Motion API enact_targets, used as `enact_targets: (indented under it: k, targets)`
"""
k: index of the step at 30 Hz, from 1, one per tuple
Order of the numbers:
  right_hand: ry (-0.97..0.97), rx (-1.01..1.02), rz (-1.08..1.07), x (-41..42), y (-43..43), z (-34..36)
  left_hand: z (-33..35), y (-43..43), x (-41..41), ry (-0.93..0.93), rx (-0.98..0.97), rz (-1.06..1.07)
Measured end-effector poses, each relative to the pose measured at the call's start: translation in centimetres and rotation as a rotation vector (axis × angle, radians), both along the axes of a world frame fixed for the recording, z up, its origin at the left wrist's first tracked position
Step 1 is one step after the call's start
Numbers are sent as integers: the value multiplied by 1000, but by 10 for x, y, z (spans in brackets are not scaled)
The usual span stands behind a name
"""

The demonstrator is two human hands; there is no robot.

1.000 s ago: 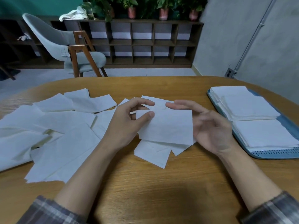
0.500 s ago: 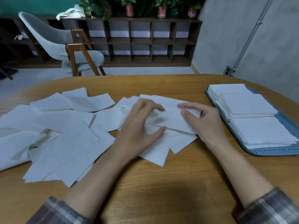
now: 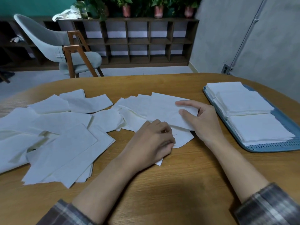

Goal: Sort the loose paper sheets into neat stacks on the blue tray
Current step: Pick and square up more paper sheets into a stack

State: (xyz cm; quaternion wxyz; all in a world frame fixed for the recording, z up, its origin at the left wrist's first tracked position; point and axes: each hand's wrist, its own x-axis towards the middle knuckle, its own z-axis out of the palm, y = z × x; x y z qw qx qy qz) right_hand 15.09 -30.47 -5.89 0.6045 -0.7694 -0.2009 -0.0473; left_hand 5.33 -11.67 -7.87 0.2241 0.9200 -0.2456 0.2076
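Several loose white paper sheets (image 3: 61, 127) lie scattered over the left and middle of the wooden table (image 3: 178, 184). My right hand (image 3: 201, 122) grips the right edge of the top sheet (image 3: 162, 109) of the middle pile, thumb and forefinger on its upper face. My left hand (image 3: 154, 140) lies knuckles up just in front, its fingers curled and pinching a lower sheet (image 3: 183, 138) that sticks out beneath. At the right stands the blue tray (image 3: 267, 146). It carries three neat white stacks: a far one (image 3: 227, 87), a middle one (image 3: 245, 103) and a near one (image 3: 259, 127).
A grey chair (image 3: 53, 46) with wooden legs stands beyond the table's far edge. Behind it a dark cubby shelf (image 3: 138, 41) with potted plants on top runs along the wall. Bare wood shows in front of my hands, between my forearms.
The sheet my left hand held up has gone down onto the middle pile. My left hand has drawn back toward me onto a lower sheet. My right hand has closed on the top sheet's right edge.
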Motion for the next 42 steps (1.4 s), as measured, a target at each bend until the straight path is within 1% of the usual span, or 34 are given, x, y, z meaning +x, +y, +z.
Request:
enact_targets:
  k: [4,11,13,16,19,21,23,25,26,29,31,34,37,39,42]
  targets:
    - [5,-23,-2,0,0,0,10,1,-7,106,-286,25]
    - [27,-33,9,1,1,-2,32,4,-19,225,-586,97]
    - [9,-23,16,1,0,-2,37,5,-21,230,-683,105]
    - [-26,14,46,-5,1,4,41,9,-18,191,-816,139]
    - [52,145,177,-10,1,7,42,10,-16,187,-918,192]
    - [115,198,297,-13,1,8,42,10,-15,189,-924,205]
    - [77,150,338,-17,3,9,42,10,-14,190,-903,209]
    - [62,119,315,-20,5,10,43,9,-15,214,-894,225]
    - [71,127,297,-20,6,10,44,9,-15,257,-893,234]
    - [103,195,192,-18,6,11,45,9,-16,481,-862,200]
    - [143,241,133,-14,5,11,45,9,-16,530,-849,175]
    - [186,239,120,-13,3,10,47,18,-15,434,-881,235]
    - [248,265,182,-16,5,12,47,30,-13,307,-899,362]
    - [295,275,256,-17,5,13,49,34,-12,297,-920,348]
    - [362,244,350,-19,6,12,51,35,-13,356,-894,286]
